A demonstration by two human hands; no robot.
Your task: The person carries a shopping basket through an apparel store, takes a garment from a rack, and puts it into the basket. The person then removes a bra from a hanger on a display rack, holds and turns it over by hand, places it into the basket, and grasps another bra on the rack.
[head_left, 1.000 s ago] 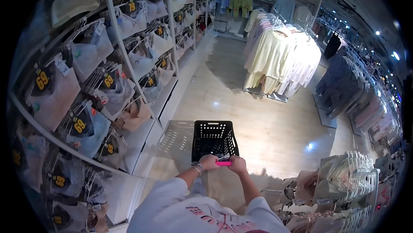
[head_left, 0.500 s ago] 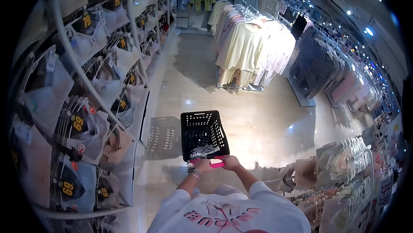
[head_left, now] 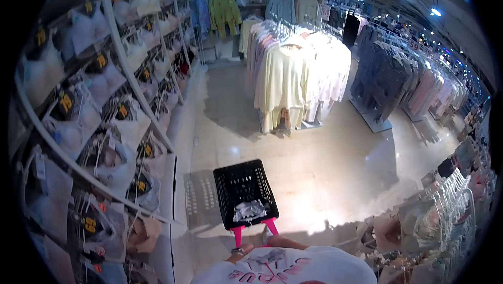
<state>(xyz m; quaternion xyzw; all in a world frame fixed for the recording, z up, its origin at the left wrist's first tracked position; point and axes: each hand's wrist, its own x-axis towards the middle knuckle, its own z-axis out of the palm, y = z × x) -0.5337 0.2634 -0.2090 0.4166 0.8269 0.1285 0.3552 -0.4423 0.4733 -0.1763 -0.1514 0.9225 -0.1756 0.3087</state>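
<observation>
A black shopping basket (head_left: 245, 185) with pink handles (head_left: 238, 236) hangs in front of the person's body, over the floor. Inside, near its close end, lies a silvery clear-wrapped item (head_left: 250, 210). My left hand (head_left: 244, 249) is low at the lower end of the left pink handle, just past a wristwatch, its fingers mostly hidden. My right hand (head_left: 274, 240) is by the lower end of the right pink handle, and its fingers are also hidden by the shirt and the angle.
A wall rack (head_left: 112, 27) of hanging bras with number tags runs along the left. Ahead stands a rack of pale tops (head_left: 285, 79). Dark garments (head_left: 380, 74) hang to the right. More hangers with underwear (head_left: 440, 216) are at the lower right.
The view has tilted up, so the basket and hands sit lower in the picture. The hands are now closer to the shirt and less visible, and more of the pink handles shows.
</observation>
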